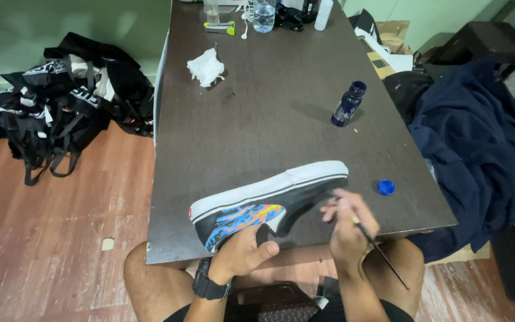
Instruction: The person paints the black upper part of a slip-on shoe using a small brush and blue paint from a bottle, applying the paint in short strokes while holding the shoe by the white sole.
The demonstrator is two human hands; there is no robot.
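L hand, watch on wrist, nearest cam: fingers curled under the heel end of the shoe, thumb out to the side. Firm clamp; shoe tipped on its side at the near table edge, sole facing away, flame-pattern panel toward the hand.

R hand just right of that: pinch closed on a thin brush, pen-style, handle trailing back toward the knee. Tip end sits at the shoe's dark side panel; contact can't be confirmed, fingers cover it.

Step, as I read it: detail painting on the shoe upper, mid-stroke. Next stroke prob needs L hand to keep the shoe steady and R to run short, light wrist moves along the black area.

Beyond R hand: blue cap close by, open blue bottle further up the table. Far from both: crumpled tissue, water bottle at the far end.
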